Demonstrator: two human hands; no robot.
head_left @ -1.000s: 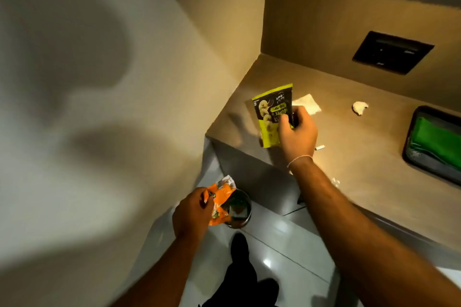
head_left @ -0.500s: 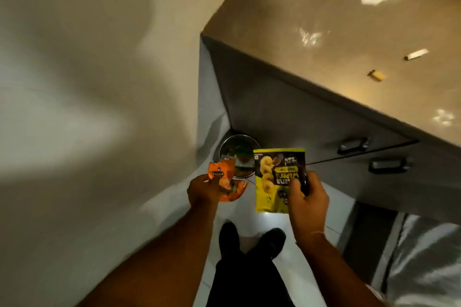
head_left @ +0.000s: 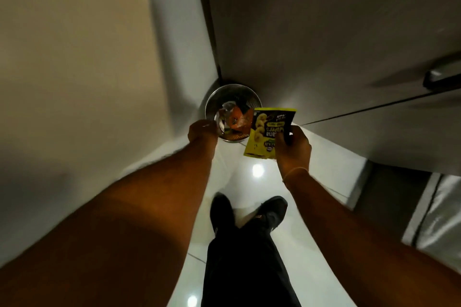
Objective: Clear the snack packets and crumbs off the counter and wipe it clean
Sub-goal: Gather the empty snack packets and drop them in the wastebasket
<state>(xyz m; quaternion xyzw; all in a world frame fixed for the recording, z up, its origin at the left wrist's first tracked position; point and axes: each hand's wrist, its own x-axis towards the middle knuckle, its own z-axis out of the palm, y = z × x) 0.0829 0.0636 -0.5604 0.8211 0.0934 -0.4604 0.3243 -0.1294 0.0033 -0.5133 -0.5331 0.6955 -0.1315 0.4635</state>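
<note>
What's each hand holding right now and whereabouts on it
The right hand pinches the yellow snack packet by its right edge. The left hand looks empty; the orange packet lies in the bin.

Both bare forearms reach forward and down, the 2 hands near each other but apart. The left hand [head_left: 202, 131] is blurred, knuckles up; whether its fingers are curled or spread cannot be told. The right hand [head_left: 294, 149], a thin band at its wrist, pinches a packet between thumb and fingers.
</note>
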